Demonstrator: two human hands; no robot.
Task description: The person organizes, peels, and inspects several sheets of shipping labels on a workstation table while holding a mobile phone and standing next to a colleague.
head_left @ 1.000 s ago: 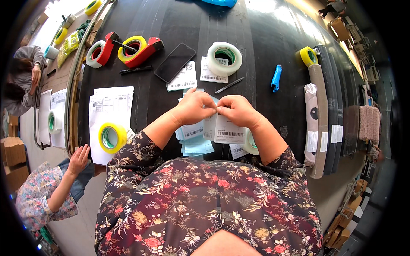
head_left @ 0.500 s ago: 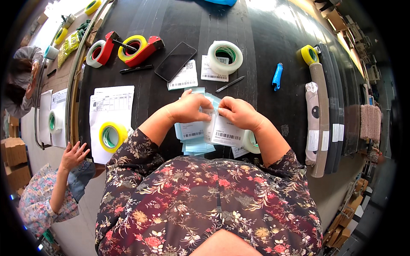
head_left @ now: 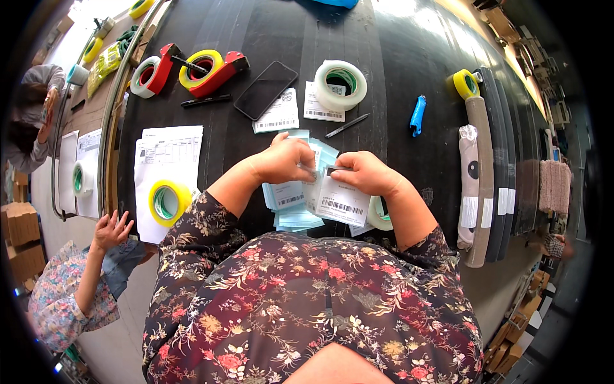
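Observation:
Both my hands meet over a stack of pale blue-backed label sheets (head_left: 291, 203) lying on the black table (head_left: 396, 83). My left hand (head_left: 284, 160) pinches the top of a white barcode label (head_left: 339, 201), and my right hand (head_left: 364, 173) grips the same label from the right. The label hangs tilted toward me over the stack. A roll of tape (head_left: 382, 214) lies partly hidden under my right wrist.
Beyond my hands lie a black phone (head_left: 265, 89), two loose labels, a clear tape roll (head_left: 342, 84), a pen (head_left: 345, 126), a blue cutter (head_left: 417, 115) and red tape dispensers (head_left: 214, 70). A yellow tape roll (head_left: 166, 201) rests on paper at left. A child's hand (head_left: 112, 229) reaches up at lower left.
My hands have lowered toward the stack and drawn slightly apart, with the white label now pulled out between them. The child's hand at lower left has shifted.

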